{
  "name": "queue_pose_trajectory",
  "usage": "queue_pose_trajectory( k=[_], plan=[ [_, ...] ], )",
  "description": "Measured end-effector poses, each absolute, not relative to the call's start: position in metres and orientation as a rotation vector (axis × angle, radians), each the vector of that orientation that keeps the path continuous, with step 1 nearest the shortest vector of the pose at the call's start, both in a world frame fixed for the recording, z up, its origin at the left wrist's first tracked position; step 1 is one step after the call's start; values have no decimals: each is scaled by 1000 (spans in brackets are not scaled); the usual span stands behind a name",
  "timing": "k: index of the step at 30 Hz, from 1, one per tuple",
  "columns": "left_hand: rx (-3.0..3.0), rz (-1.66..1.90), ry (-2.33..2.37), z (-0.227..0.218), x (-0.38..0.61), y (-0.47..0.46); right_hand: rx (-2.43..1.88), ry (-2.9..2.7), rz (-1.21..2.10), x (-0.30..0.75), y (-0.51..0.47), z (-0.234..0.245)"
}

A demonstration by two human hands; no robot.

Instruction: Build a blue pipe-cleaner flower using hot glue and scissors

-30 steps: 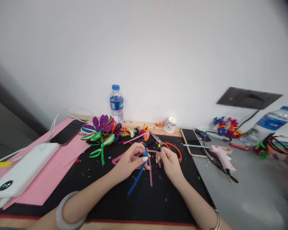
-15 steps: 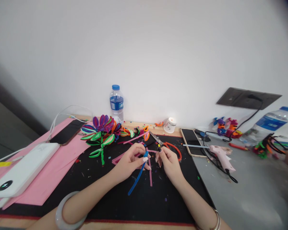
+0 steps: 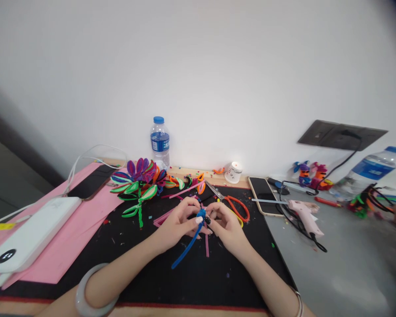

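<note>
My left hand is closed in a pinch on a blue pipe cleaner, its loose tail hanging down toward me. The upper part of the strip is bunched between the fingertips. My right hand meets it from the other side, thumb and fingers pinched at the same bunched spot. Pink pipe cleaners lie on the black mat beneath the hands, partly hidden. Just beyond the right hand are orange-handled scissors, blades pointing away to the left.
Left of the hands lies a colourful pipe cleaner flower. Behind it stands a water bottle. A white paper cup, a phone and a pink glue gun are to the right. A white power bank rests on pink sheets.
My right hand has moved left, from apart to touching the blue pipe cleaner beside my left fingers. The strip's tail has swung slightly left.
</note>
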State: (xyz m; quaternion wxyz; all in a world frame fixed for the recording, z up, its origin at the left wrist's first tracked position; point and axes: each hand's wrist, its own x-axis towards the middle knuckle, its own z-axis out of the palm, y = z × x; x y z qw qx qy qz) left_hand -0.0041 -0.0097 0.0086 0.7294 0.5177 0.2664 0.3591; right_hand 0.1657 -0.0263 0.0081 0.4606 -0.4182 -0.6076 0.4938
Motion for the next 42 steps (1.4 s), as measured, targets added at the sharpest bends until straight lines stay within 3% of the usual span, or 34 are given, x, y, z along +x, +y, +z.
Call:
queue_pose_trajectory(
  k=[42],
  plan=[
    [1103, 707, 535, 10, -4, -12, -997, -1474, 1314, 167, -29, 8]
  ],
)
